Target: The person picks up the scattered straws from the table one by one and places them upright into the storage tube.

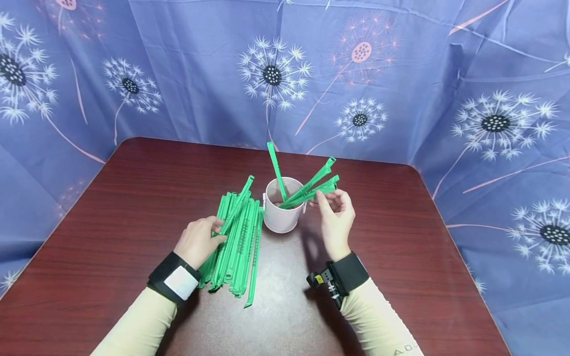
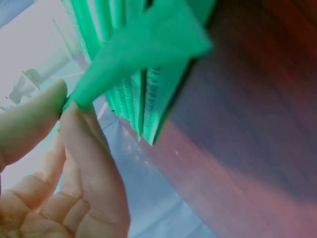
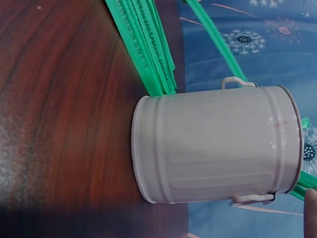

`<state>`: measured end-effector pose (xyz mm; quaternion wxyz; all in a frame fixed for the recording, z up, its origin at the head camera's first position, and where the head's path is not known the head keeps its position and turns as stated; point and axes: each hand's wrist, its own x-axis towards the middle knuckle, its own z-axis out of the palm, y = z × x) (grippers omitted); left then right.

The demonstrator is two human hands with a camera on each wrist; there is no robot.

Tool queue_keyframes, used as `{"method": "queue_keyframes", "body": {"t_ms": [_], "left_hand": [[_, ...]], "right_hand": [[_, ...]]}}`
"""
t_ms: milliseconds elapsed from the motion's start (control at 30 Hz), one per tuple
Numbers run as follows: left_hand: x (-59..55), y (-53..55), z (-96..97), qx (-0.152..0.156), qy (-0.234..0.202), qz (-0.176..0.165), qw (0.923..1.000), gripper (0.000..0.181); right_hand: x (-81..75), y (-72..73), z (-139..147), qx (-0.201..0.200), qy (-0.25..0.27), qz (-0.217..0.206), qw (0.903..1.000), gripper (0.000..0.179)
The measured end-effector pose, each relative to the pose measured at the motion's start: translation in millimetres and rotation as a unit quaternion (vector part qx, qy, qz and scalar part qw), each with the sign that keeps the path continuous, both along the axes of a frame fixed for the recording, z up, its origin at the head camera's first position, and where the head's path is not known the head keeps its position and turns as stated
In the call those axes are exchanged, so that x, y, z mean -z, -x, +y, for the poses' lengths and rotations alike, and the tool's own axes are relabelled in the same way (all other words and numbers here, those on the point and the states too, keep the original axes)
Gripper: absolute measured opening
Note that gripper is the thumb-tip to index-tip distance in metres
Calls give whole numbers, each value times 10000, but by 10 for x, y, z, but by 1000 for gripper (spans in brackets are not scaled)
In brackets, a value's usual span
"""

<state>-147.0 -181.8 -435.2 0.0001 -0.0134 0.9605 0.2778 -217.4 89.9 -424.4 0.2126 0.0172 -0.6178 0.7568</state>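
A small pale bucket (image 1: 281,221) with side handles stands upright on the table, several long green wrapped straws (image 1: 277,170) leaning out of it. At its right rim, my right hand (image 1: 335,217) pinches green straws (image 1: 307,197) that slant out over the edge; its fingers lie partly behind them. Left of the bucket is a pile of green wrapped straws (image 1: 242,247) with dark print. Over this pile, my left hand (image 1: 200,242) pinches one wrapped straw (image 2: 133,49) between thumb and finger. Only a fingertip of the right hand shows in the right wrist view.
The dark red-brown table (image 1: 401,247) has rounded far corners. Behind and beside it hangs a blue cloth (image 1: 200,74) with dandelion prints. Black bands (image 1: 349,272) sit on both wrists. One straw (image 1: 255,267) lies along the pile's right edge, close to the bucket.
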Motion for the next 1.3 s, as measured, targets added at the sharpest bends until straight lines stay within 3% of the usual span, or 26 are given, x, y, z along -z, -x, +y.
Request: {"method": "queue_keyframes", "body": {"t_ms": [167,367,500,600,800,1000,1133,1300], "left_hand": [[-22,-15,29,117,-154,171,9997,27],[-62,-27,79,143,-336,348,9987,25],[-76,-27,123,148,-431,509,9977,26],[-82,-39,160,315,-532,722,9955,26],[-90,-59,235,879,-689,1171,9868,25],[-115,-69,302,1097,-717,1534,9794,24],[-128,-70,332,1159,-742,1784,9743,24],[-126,-74,347,1286,-792,1970,9687,23]], "right_hand": [[21,16,2,-20,-101,-109,9999,15],[17,-8,-1,-69,350,-59,9993,30],[-3,-47,-29,-79,554,75,9984,28],[-38,-83,-65,-148,594,235,9978,25],[-146,-175,-155,-852,554,394,9940,23],[-247,-289,-242,-1723,401,260,9839,34],[-308,-358,-289,-1996,384,272,9787,34],[-352,-412,-322,-2060,364,385,9771,33]]}}
